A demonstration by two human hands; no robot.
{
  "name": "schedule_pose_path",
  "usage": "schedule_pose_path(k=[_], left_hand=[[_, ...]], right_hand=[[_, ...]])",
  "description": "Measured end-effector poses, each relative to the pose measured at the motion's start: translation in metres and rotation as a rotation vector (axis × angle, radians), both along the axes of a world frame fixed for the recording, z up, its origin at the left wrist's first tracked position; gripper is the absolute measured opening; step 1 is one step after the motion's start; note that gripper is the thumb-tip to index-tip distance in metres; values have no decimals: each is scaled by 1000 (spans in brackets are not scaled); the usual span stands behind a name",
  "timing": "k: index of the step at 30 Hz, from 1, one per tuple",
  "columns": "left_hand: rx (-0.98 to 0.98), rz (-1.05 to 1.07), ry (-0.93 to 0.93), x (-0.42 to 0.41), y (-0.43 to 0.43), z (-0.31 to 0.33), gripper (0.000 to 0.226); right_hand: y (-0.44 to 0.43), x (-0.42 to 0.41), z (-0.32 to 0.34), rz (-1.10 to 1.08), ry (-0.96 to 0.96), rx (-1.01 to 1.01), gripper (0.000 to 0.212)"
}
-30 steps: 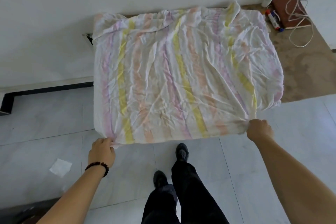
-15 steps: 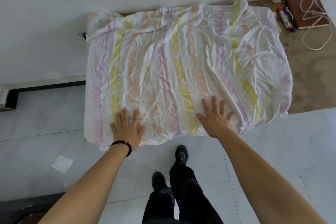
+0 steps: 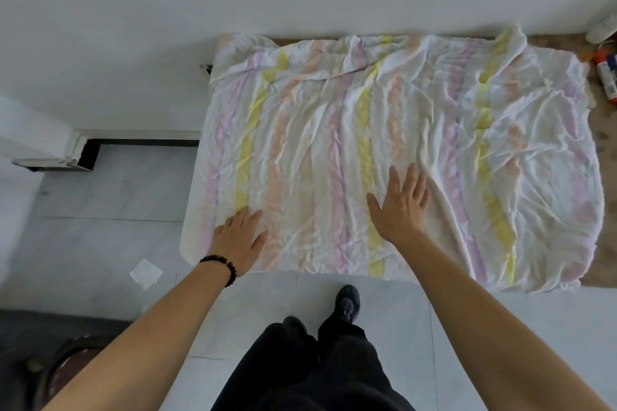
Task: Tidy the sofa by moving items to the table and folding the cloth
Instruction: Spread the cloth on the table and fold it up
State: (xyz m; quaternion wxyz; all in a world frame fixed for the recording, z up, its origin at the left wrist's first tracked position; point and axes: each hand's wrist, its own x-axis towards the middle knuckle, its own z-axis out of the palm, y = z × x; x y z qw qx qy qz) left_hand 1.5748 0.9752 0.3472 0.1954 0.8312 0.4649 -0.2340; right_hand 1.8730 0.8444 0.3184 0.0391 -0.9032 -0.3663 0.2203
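A wrinkled white cloth point(image 3: 434, 130) with pink, yellow and peach stripes lies spread flat over a low brown table point(image 3: 606, 130). My left hand point(image 3: 238, 240), with a dark bead bracelet at the wrist, rests flat on the cloth near its front left corner. My right hand point(image 3: 400, 207) presses flat on the cloth near the middle of its front half, fingers straight and spread. Neither hand holds anything.
At the table's far right corner lie a glue stick point(image 3: 607, 75) and a white bottle point(image 3: 602, 30), partly cut off by the frame edge. A white scrap of paper point(image 3: 145, 274) lies on the grey tiled floor to the left. My feet stand just before the table.
Both hands let go of the cloth's front corners and now lie flat on it. Since half a second ago the left hand stayed near the front left and the right slid further in.
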Motion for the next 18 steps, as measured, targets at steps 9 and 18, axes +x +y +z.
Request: schedule_pose_path(k=[9,18], left_hand=[[185,104,-252,50,146,1,62],[317,-196,-340,168,348,-25,51]], right_hand=[[141,-25,-19,136,36,129,76],[177,-36,-66,84,-208,125,79]])
